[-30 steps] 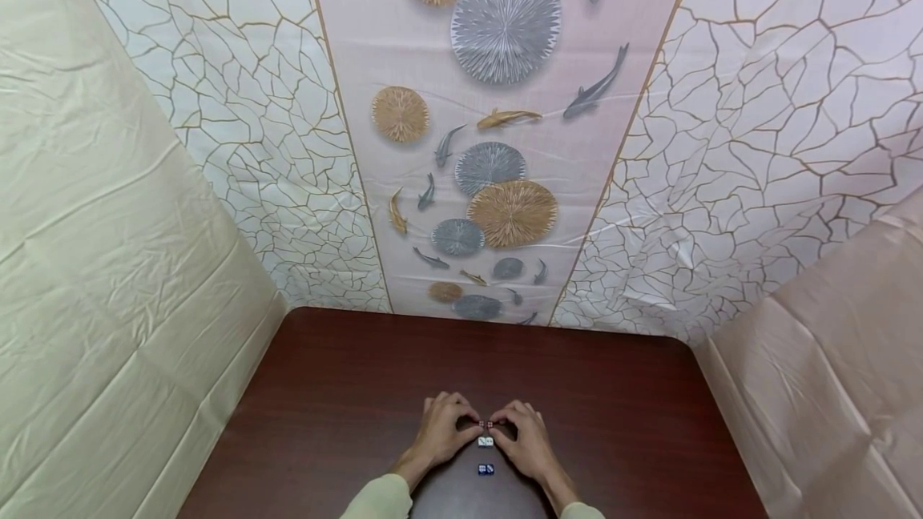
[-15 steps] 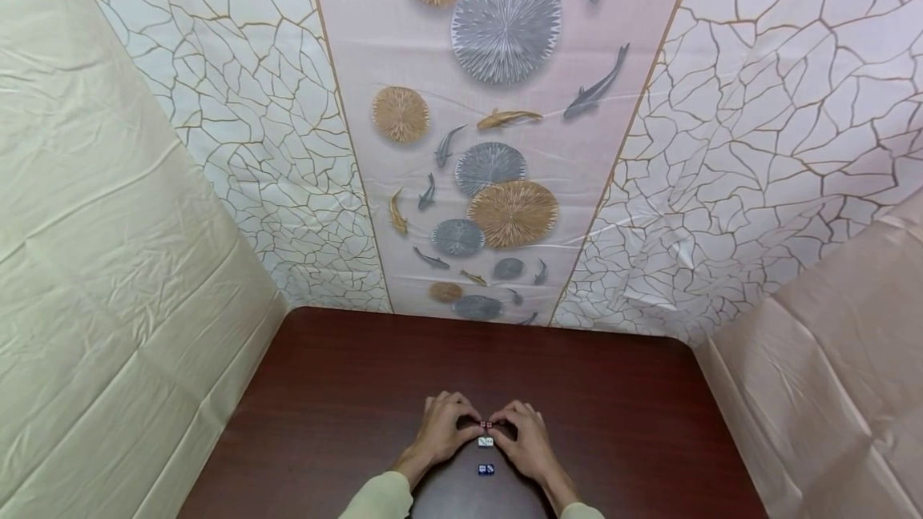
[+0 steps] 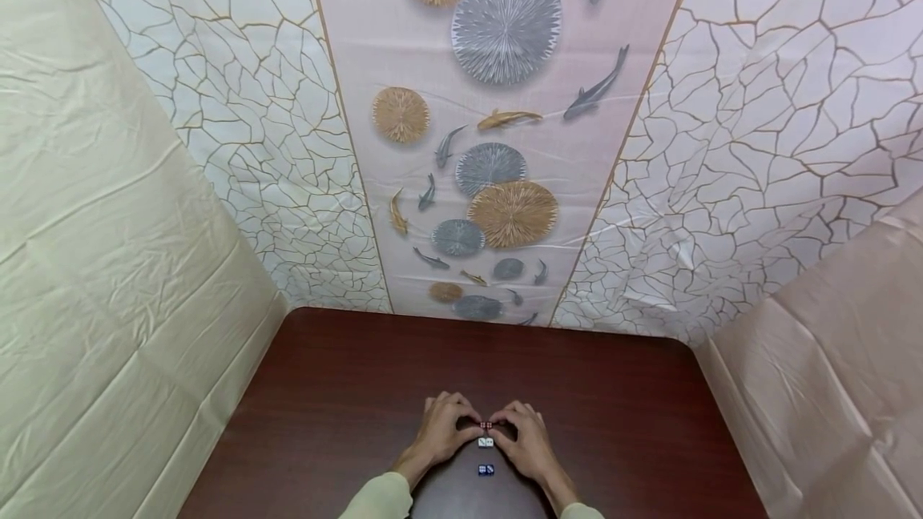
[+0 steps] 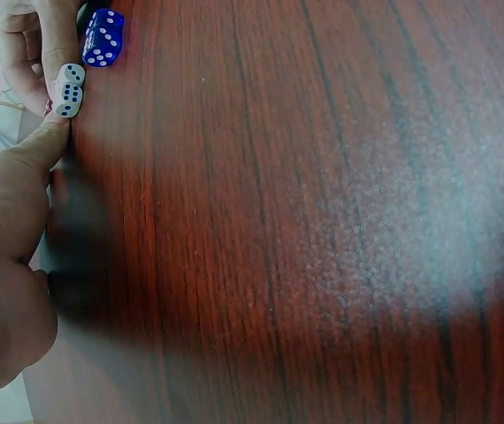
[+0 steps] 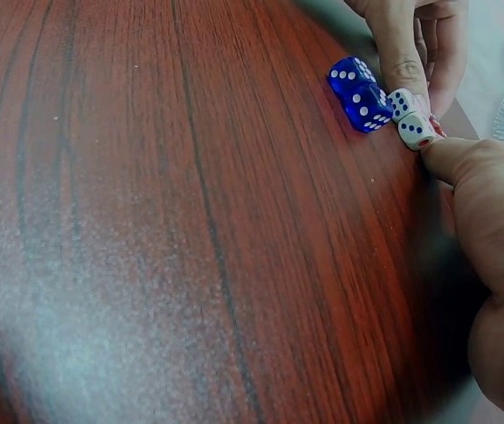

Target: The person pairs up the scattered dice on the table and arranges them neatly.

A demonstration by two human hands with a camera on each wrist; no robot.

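Two small red dice (image 3: 486, 425) sit side by side between the fingertips of both hands in the head view. My left hand (image 3: 440, 427) pinches the left one with thumb and index finger; my right hand (image 3: 530, 435) does the same with the right one. Just nearer to me, a pair of white dice (image 3: 485, 442) with dark pips stands side by side, right by the thumbs. In both wrist views the white dice and the fingers hide most of the red ones. Closer still lies a pair of translucent blue dice (image 5: 360, 94).
All of this is on a dark red-brown wood-grain table (image 3: 346, 375) with rounded far corners. A patterned cloth (image 3: 497, 247) with fish and round motifs hangs behind its far edge. Plain pale cloths flank it, the left one (image 3: 130, 263) and the right one (image 3: 829, 359).
The narrow gap between the two red dice has closed as the fingertips brought them together. The white and blue pairs have stayed in place.
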